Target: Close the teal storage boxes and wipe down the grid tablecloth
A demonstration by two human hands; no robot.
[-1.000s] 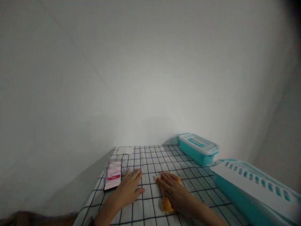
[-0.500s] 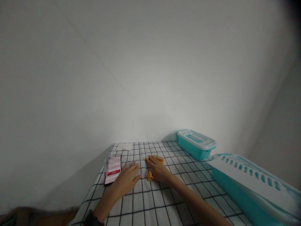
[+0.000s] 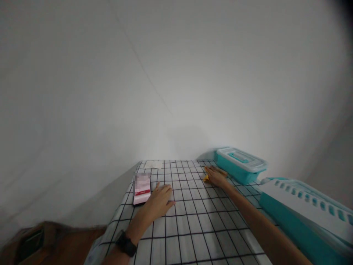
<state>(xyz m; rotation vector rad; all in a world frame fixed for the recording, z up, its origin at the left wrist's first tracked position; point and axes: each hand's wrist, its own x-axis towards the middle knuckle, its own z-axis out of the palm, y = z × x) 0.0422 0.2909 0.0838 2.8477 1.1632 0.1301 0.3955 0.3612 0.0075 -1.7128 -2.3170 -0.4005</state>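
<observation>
My right hand lies over a yellow-orange cloth, pressing it on the white tablecloth with black grid lines. Parts of the cloth stick out on both sides of the hand, near the teal box at the back. My left hand rests flat on the tablecloth with its fingers spread and nothing in it; a dark watch is on that wrist. Just to its left lies a phone with a pinkish screen, partly blurred.
A teal box with a clear lid stands at the back right. Nearer on the right is a larger teal container with a slotted white piece on top. A pale paper lies by the wall. A brown object is at lower left.
My right hand has slid the cloth rightward and away, close to the back teal box. My left hand stays near the phone. The view has shifted slightly.
</observation>
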